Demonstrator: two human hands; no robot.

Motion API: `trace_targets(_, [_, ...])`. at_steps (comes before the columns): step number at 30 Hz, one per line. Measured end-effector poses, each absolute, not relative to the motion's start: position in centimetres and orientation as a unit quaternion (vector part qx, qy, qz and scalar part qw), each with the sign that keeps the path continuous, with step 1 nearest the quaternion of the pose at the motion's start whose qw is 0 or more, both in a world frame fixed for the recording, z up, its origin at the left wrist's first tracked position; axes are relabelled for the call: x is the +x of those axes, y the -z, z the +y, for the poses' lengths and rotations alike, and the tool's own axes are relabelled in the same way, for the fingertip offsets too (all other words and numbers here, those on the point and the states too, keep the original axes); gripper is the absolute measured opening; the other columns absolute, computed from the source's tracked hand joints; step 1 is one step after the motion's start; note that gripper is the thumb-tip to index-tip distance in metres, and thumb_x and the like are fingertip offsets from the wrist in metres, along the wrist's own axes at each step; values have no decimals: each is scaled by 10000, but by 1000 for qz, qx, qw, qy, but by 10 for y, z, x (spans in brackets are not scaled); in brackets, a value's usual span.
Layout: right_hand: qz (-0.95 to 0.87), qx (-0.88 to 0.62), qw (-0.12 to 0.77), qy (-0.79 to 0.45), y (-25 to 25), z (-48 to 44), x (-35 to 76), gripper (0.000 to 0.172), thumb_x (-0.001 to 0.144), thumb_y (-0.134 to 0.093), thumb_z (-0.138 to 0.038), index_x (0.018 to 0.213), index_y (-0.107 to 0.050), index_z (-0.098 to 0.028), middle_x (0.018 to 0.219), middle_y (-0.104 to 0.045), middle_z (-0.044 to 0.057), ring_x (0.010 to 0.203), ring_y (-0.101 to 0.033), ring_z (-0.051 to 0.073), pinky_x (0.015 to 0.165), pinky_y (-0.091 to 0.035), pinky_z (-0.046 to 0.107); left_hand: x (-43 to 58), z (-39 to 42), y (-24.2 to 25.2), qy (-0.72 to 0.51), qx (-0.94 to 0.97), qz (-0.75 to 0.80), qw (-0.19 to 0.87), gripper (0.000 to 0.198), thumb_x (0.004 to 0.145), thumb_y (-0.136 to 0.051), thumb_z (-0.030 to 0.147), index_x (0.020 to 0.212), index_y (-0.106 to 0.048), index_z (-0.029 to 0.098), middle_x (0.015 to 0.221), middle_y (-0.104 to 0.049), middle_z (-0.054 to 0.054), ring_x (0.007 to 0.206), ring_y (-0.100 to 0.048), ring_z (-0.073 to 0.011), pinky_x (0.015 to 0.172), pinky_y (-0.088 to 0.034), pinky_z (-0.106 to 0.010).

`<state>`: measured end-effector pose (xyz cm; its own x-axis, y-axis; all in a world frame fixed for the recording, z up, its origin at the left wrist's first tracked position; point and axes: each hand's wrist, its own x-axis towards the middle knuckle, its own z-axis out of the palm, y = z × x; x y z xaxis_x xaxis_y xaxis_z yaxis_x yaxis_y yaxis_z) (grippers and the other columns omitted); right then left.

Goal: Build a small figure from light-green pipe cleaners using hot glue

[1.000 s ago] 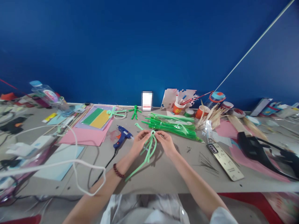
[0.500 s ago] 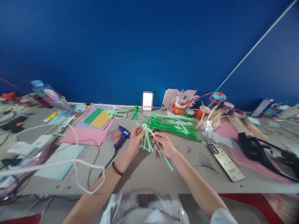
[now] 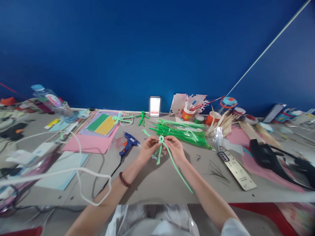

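A pale green pipe-cleaner figure (image 3: 159,154) with a looped head hangs between my hands above the grey table. My left hand (image 3: 149,147) pinches it just below the loop on the left side. My right hand (image 3: 175,149) grips it on the other side, its fingers close to the loop. One long pipe cleaner (image 3: 180,176) trails from it down past my right wrist. Behind my hands lies a bundle of bright green pipe cleaners (image 3: 182,134). A small dark green pipe-cleaner figure (image 3: 142,118) stands near the wall, and a pale green one (image 3: 119,118) lies left of it.
A blue glue gun (image 3: 128,144) lies left of my hands, its cord running toward the table edge. At right are a phone (image 3: 237,171) and a black strapped device (image 3: 265,160). Coloured sheets (image 3: 88,143) and a white cable (image 3: 82,170) occupy the left; a pen cup (image 3: 188,114) stands behind.
The figure has moved slightly right and nearer to me. My right hand has shifted from the long strand up to the loop, and the strand now hangs lower.
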<state>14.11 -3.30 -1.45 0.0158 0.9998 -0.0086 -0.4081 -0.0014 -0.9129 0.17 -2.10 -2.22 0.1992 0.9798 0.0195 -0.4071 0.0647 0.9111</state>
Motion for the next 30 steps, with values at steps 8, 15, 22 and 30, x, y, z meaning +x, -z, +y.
trace_targets(8, [-365, -396, 570, -620, 17, -33, 143, 284, 630, -758, -371, 783, -594, -196, 667, -581, -33, 465, -509, 83, 374, -449, 207, 2, -26, 14, -528, 454, 333, 636, 241, 639, -752, 281, 790, -596, 176, 776, -622, -1, 733, -574, -121, 691, -440, -240])
trace_targets(15, [-397, -402, 558, -608, 17, -34, 143, 256, 643, -743, -387, 710, -599, -186, 624, -552, -27, 475, -472, 75, 413, -437, 193, 1, -28, 11, -533, 486, 342, 602, 236, 661, -732, 322, 796, -597, 182, 759, -602, -8, 728, -554, -128, 688, -445, -242])
trace_targets(22, [-377, -393, 508, -667, 17, -35, 147, 278, 644, -738, -422, 681, -610, -178, 567, -543, -34, 458, -458, 73, 420, -433, 190, 1, -24, 18, -523, 485, 326, 620, 279, 641, -755, 313, 813, -579, 181, 737, -604, 9, 688, -565, -109, 663, -453, -227])
trace_targets(30, [-327, -384, 499, -705, 18, -35, 147, 279, 616, -768, -398, 641, -610, -169, 573, -587, -23, 461, -479, 75, 454, -417, 199, -2, -26, 16, -422, 526, 328, 662, 268, 676, -711, 402, 716, -619, 152, 640, -594, -10, 581, -554, -118, 573, -455, -242])
